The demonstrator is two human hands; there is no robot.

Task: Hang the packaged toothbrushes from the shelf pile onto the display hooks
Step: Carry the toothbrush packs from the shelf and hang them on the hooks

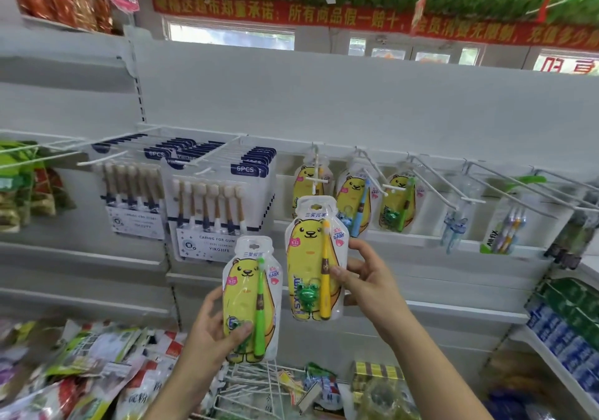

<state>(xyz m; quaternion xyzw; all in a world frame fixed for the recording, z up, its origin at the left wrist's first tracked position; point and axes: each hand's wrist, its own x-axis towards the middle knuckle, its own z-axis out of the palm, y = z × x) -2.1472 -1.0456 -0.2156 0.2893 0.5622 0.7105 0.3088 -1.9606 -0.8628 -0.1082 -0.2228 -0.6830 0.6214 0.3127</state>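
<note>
One shelving wall (324,105): white back panel, hooks across the middle, shelves below.
Six-piece toothbrush packs (207,212): two stacked columns on the left hooks, brown handles, white bristles.
Shelf pile (97,364): mixed packets heaped at lower left; contents too blurred to name.
Display hooks (434,176): row of white wire prongs, right of the six-piece packs, angled out from the panel.
Hung bear packs (353,196): three yellow bear cards on three neighbouring hooks; blue brush in the middle one, green in the right one.
Yellow-brush pack (311,257): upright, held off the hooks, hang hole just below the tip of the leftmost bear hook; green frog toy inside.
Green-brush pack (246,296): upright, lower and to the left, just beside the yellow-brush pack, well below the hooks.
Right hand (369,280): grasping the yellow-brush pack at its right edge, thumb on the front over the handle, fingers behind.
Left hand (210,325): grasping the green-brush pack low down, thumb across the front, fingers behind.
</note>
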